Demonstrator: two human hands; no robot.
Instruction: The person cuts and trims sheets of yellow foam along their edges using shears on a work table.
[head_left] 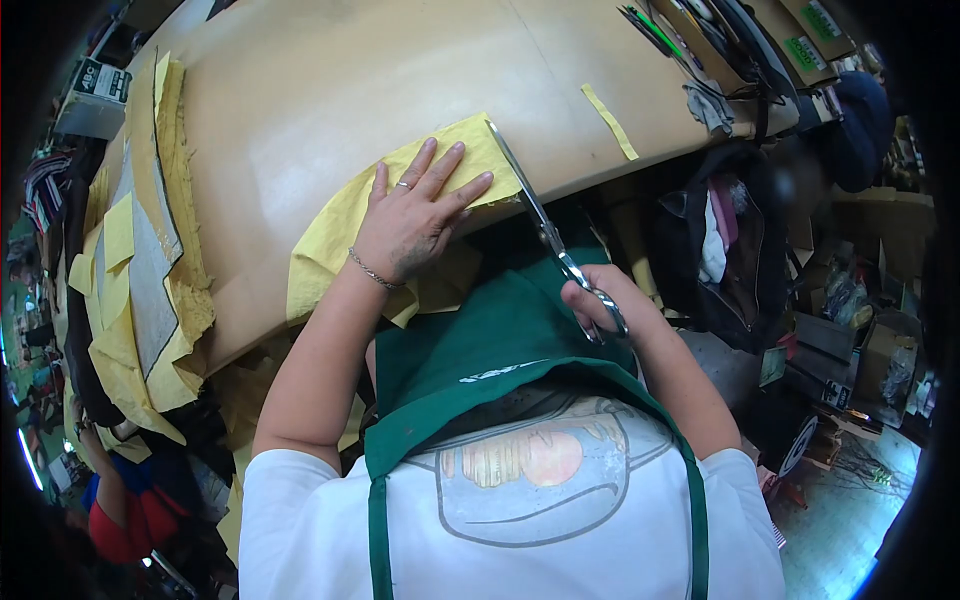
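Yellow fabric (335,232) lies over the near edge of the table, part of it hanging down. My left hand (418,215) rests on it with the fingers spread, pressing it flat. My right hand (612,298) is closed round the handles of long metal scissors (545,228). Their blades reach up along the right edge of the fabric, with the tips near its top right corner. A narrow yellow strip (609,122) lies on the table, right of the scissors.
Stacked yellow and grey material (165,230) hangs over the table's left end. Pens (652,32) and a grey cloth (709,107) are at the back right of the table (330,80). An open dark bag (735,250) hangs at right. Another person's red sleeve (125,525) shows at lower left.
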